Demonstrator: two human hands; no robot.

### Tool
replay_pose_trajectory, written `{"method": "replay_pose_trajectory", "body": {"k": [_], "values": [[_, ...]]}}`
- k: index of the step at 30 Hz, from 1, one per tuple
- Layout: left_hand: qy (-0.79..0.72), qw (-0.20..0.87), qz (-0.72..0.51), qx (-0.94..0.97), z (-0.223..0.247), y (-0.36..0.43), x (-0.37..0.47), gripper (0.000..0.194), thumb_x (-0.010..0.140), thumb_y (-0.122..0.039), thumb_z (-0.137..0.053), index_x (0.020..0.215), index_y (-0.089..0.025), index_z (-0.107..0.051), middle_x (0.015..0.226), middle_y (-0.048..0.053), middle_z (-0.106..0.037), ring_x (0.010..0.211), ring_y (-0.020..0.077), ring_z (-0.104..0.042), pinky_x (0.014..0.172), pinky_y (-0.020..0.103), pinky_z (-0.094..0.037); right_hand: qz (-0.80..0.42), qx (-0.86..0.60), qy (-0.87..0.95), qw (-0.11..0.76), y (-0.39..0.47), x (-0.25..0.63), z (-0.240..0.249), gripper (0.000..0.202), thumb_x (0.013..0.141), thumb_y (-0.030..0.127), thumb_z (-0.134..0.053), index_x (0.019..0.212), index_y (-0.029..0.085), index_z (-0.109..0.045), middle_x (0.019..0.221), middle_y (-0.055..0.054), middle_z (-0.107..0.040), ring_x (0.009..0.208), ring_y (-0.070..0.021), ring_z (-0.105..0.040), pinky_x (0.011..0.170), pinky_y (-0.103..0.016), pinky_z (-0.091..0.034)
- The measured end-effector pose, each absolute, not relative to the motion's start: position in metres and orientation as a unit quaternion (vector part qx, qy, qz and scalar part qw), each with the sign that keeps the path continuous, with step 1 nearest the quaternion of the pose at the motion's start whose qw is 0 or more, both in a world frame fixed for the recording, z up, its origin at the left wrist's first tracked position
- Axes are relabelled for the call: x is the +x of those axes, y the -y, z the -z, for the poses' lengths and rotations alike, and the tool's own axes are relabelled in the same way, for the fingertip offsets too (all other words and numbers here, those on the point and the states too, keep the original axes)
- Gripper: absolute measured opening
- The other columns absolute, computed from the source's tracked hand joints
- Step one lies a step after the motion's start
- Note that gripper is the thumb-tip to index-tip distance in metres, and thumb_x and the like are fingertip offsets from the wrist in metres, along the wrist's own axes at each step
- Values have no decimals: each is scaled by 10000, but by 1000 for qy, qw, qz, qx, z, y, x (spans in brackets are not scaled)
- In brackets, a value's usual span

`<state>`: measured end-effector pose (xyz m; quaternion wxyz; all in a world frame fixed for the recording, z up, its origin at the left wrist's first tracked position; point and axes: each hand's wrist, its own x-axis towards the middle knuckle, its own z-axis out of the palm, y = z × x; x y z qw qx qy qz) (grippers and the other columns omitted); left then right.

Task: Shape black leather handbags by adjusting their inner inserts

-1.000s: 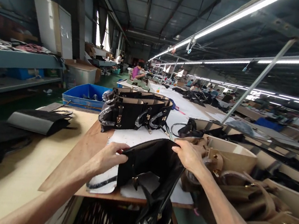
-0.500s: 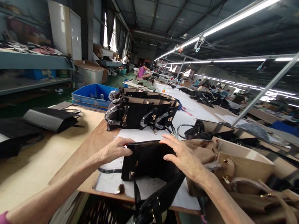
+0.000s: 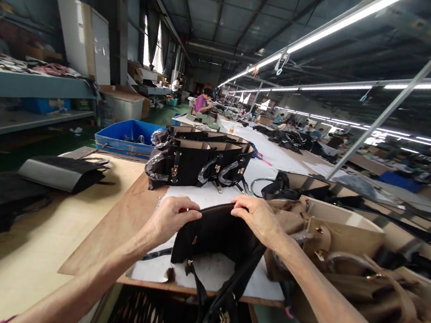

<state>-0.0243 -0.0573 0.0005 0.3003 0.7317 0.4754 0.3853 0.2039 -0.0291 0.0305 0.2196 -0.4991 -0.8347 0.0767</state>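
Observation:
A black handbag panel piece (image 3: 216, 235) stands on white paper (image 3: 220, 273) at the table's front edge, bent round, with a strap and gold-coloured metal fittings hanging over the edge toward me. My left hand (image 3: 174, 217) pinches its top edge at the left, thumb and fingers closed. Further right along the same edge, my right hand (image 3: 258, 217) grips it between thumb and fingers. Behind it stand several black handbags (image 3: 195, 164) with beige insides and plastic-wrapped handles.
Brown and beige handbags (image 3: 342, 226) crowd the right side. Black bag pieces (image 3: 63, 170) lie on the left table. A blue bin (image 3: 125, 139) stands beyond it. Further back a person in purple (image 3: 202, 104) sits at a table. A slanted metal pole (image 3: 388, 113) rises at the right.
My left hand has moved right along the top edge, and my right hand's spread fingers have closed on it. The hanging front part has shifted slightly right. The view has turned a little.

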Motion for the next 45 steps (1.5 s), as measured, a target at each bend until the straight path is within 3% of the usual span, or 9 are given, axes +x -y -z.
{"method": "replay_pose_trajectory", "body": {"k": [5,14,38,45], "values": [[-493,242,-334,766,-12,56,-24,212,768,-292,-508,748,-173,-683,698,-3,-622,659,139,-529,613,235,-359,-9,-541,825,163,29,196,-33,160,804,254,-515,688,198,-610,766,13,-627,746,-129,-549,688,-231,-346],[-490,177,-296,800,-11,53,-22,201,776,-247,-475,728,-174,-655,694,9,-602,672,142,-520,606,239,-331,81,-567,810,126,24,189,-24,156,812,267,-533,688,197,-598,741,4,-625,745,-139,-559,614,-238,-306],[-548,188,-288,763,-16,53,-12,158,707,-210,-450,668,-183,-601,595,-15,-541,582,125,-461,531,220,-281,76,-592,793,121,30,185,-30,196,816,282,-536,646,186,-558,705,2,-609,700,-137,-557,619,-240,-321],[-576,148,-240,767,-27,57,-8,126,670,-160,-439,593,-189,-535,561,-17,-500,590,135,-458,522,229,-255,91,-596,791,104,29,185,-29,183,816,292,-532,669,187,-566,724,-11,-622,705,-150,-569,613,-247,-321]]}}
